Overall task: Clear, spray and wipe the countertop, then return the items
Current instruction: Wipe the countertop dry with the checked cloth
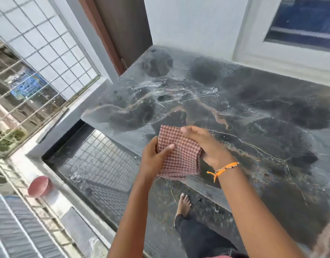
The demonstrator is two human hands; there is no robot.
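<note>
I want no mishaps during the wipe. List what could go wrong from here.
1. The countertop looks wet with spray patches; the folded checked cloth, held in both the left hand and right hand, may only smear it and leave streaks.
2. Liquid could run off the front edge toward the bare foot below, making a slip likely.

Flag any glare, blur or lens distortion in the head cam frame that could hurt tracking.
Head view: strong wide-angle bend in the white window grille and wall edges; daylight sheen and wet streaks wash out the dark veined marble countertop; frame edges soft, bottom right corner smeared; pink bowl blurred; folded red-checked cloth, left hand and right hand fairly sharp.
</note>
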